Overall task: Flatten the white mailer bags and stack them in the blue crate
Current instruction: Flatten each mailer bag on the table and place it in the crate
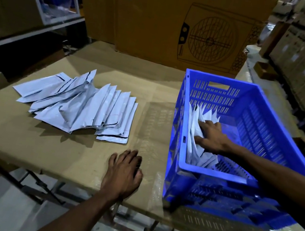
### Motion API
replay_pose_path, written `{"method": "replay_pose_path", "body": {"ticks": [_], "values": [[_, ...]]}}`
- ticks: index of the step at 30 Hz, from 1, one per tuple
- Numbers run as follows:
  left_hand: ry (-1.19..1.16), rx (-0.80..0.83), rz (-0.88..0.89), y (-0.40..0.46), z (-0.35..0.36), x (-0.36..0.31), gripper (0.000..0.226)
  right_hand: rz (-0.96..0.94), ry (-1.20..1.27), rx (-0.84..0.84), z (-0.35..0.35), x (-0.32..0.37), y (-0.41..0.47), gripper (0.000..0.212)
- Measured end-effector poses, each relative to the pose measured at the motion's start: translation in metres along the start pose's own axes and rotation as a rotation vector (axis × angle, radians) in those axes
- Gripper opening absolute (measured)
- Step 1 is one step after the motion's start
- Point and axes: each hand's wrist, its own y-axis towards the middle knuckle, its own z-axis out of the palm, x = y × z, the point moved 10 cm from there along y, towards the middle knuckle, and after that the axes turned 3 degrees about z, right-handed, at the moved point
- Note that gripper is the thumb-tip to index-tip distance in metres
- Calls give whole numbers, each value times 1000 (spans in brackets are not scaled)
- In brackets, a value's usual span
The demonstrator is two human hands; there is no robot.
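Right grip (212,136) spread flat against mailers (197,143) inside blue crate (218,175); left grip (124,173) relaxed, resting on bench (50,144).

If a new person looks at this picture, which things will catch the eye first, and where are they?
The bright blue slotted plastic crate on the right of the cardboard-covered table stands out first, with the right hand pressing white mailer bags that lean against its left wall. Next comes the loose fanned pile of white mailer bags on the left. The left hand rests on the table's near edge.
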Motion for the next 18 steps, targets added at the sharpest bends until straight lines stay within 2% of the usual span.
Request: {"method": "replay_pose_path", "body": {"ticks": [2,6,15,18], "values": [[0,3,0,0,0,0,48,-13,39,2,-1,4,-1,73],[-6,-3,4,0,-1,-1,49,1,57,39,3,3,-2,65],[3,28,1,1,1,0,50,23,-12,114,14,5,0,102],[10,39,1,1,2,-1,50,44,-55,117,12,3,5,100]]}}
